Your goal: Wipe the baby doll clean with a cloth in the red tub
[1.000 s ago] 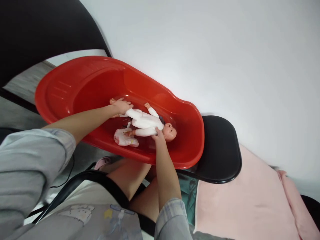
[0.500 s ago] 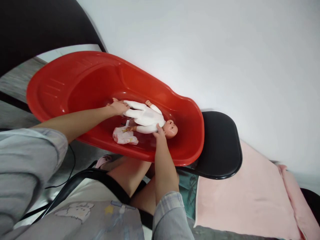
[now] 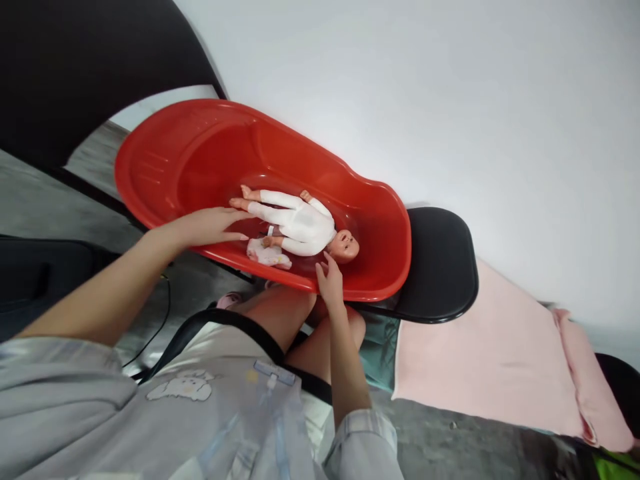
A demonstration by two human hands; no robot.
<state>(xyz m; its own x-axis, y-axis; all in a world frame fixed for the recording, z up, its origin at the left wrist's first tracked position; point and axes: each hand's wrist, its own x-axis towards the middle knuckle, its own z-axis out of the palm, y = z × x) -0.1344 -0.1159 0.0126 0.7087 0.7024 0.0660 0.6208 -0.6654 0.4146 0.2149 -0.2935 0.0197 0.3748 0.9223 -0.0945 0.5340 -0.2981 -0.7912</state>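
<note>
A baby doll in a white body suit lies on its back in a red baby bathtub, head toward the right end. My left hand is over the tub's near rim, fingers spread and holding nothing, close to the doll's legs. By the doll's head and shoulder is my right hand, its thumb and fingers apart and nothing in its grasp. Beside the doll's near arm sits a crumpled white-and-pink patterned bundle, perhaps a diaper; its kind is unclear.
The tub rests across black chairs; one seat shows at its right end. Behind stands a white wall. A pink padded mat lies to the right. A dark chair back rises at upper left, and a cable runs over the floor.
Both hands have let go of the doll, the left from its legs and the right from its shoulder, drawing back toward the near rim. The doll stays lying in the tub. The view has shifted.
</note>
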